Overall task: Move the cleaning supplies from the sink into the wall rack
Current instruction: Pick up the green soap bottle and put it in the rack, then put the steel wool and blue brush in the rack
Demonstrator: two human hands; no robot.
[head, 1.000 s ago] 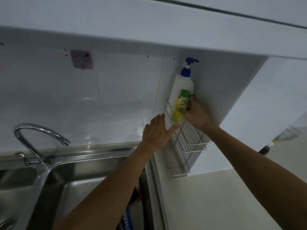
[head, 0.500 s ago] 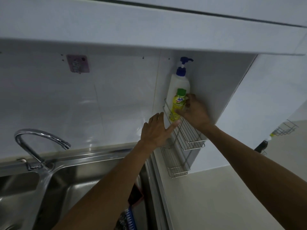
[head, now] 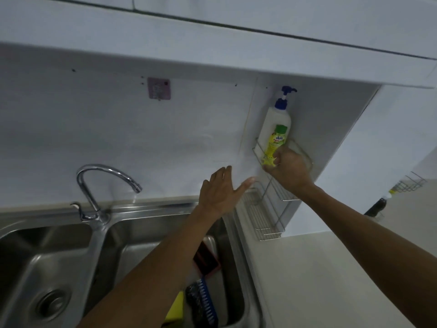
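Head view, and the right hand [head: 287, 170] is sitting right of centre in the frame, fingers clamped around the lower part of the yellow dish soap bottle [head: 275, 144]. The bottle is standing nearly upright, its long axis running up and slightly right, green cap on top, its base reaching down inside the upper tier of the wire wall rack [head: 272, 209]. Directly behind it, the white pump bottle [head: 275, 121] with the blue pump head is already standing in that same tier, and the two bottles are touching or just about. I cannot tell whether the yellow bottle's base is resting on the wire floor, because the hand is covering it.

The left hand [head: 221, 192] is hovering just left of the rack, fingers spread and holding nothing, thumb pointing at the rack's lower tier, which looks bare. It is the nearer hand to the sink [head: 59, 245], lower left of the frame.

Down in the right basin, at bottom centre, the blue-bristled scrub brush [head: 207, 304] is lying with its long axis running up and down the frame, a yellow sponge [head: 176, 308] beside it and a red-edged dark item [head: 207, 259] just above, partly hidden under the left forearm. In my judgement those are lying straight below the empty left hand, so that hand is looking best placed for the coming pickup
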